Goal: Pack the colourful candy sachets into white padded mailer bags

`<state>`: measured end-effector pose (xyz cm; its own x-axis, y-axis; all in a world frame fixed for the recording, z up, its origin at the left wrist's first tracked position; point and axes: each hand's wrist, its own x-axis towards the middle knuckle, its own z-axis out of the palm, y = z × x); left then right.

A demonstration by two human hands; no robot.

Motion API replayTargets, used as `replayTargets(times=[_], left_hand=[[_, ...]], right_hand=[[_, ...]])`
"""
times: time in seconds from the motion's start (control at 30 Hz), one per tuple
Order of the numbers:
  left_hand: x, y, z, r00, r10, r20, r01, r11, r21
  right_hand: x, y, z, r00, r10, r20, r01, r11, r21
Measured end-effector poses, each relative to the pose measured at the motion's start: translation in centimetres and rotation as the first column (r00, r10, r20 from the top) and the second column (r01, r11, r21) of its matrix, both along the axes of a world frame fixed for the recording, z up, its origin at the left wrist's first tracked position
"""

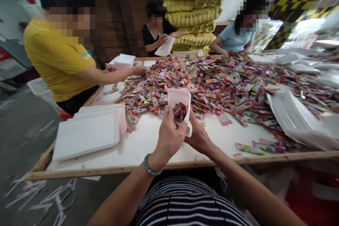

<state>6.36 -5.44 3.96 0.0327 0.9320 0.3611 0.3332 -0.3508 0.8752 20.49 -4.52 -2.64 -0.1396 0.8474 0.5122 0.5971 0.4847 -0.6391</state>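
Just above the front of the table, I hold a white envelope (179,95) upright with its mouth gaping. Purple and pink small packets (180,112) show inside that mouth. My left hand (169,136), with a green bead bracelet at the wrist, is closed on the envelope's near left side. Behind and to the right, my right hand (198,135) grips its other side; some of those fingers are hidden by the envelope. Beyond both hands spreads a large heap of small colourful packets (212,84), pink, purple and green.
Stacked white envelopes (87,132) lie at the left, and more envelopes (299,116) fan out at the right. A wooden rim (111,171) edges the table. Three people work around it: left (58,60), far side (156,31) and right (238,39). Yellow sacks (194,14) stand behind.
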Motion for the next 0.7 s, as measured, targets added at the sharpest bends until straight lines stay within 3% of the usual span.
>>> replayTargets(times=[0.07, 0.13, 0.23, 0.27, 0.33, 0.4, 0.47, 0.57, 0.63, 0.7], left_hand=[[-0.6, 0.3, -0.4, 0.998, -0.025, -0.052, 0.025, 1.000, -0.010], [-1.8, 0.9, -0.5, 0.997, 0.006, -0.081, -0.005, 1.000, 0.014], [-4.2, 2.5, -0.1, 0.989, 0.105, -0.101, -0.095, 0.991, 0.095], [-4.8, 3.2, 0.2, 0.991, 0.087, -0.102, -0.076, 0.992, 0.102], [-5.7, 4.1, 0.5, 0.995, -0.068, -0.078, 0.071, 0.997, 0.040], [-5.9, 4.6, 0.5, 0.969, -0.245, 0.026, 0.246, 0.965, -0.086], [-5.7, 4.6, -0.4, 0.940, -0.316, 0.131, 0.337, 0.922, -0.193], [-5.0, 4.4, -3.0, 0.928, -0.320, 0.190, 0.362, 0.894, -0.263], [-4.5, 4.3, -4.5, 0.918, -0.325, 0.226, 0.380, 0.884, -0.274], [-4.0, 4.1, -5.0, 0.912, -0.308, 0.271, 0.383, 0.876, -0.293]], right_hand=[[-0.4, 1.1, -2.5, 0.987, -0.086, -0.138, 0.069, 0.990, -0.120], [0.0, 2.1, -3.1, 0.958, -0.127, -0.259, 0.082, 0.981, -0.178], [1.5, 3.0, -1.1, 0.900, -0.057, -0.432, -0.039, 0.977, -0.211], [2.1, 3.2, 0.0, 0.870, -0.020, -0.492, -0.104, 0.970, -0.222], [3.3, 3.2, 2.3, 0.806, 0.055, -0.590, -0.241, 0.940, -0.242], [4.1, 3.1, 4.0, 0.771, 0.112, -0.627, -0.342, 0.903, -0.259], [4.6, 2.9, 4.6, 0.773, 0.161, -0.613, -0.411, 0.864, -0.291], [4.4, 2.8, 3.4, 0.769, 0.205, -0.606, -0.477, 0.815, -0.329], [3.8, 2.7, 2.2, 0.752, 0.185, -0.633, -0.482, 0.809, -0.336], [3.4, 2.5, 1.8, 0.739, 0.130, -0.662, -0.446, 0.830, -0.336]])
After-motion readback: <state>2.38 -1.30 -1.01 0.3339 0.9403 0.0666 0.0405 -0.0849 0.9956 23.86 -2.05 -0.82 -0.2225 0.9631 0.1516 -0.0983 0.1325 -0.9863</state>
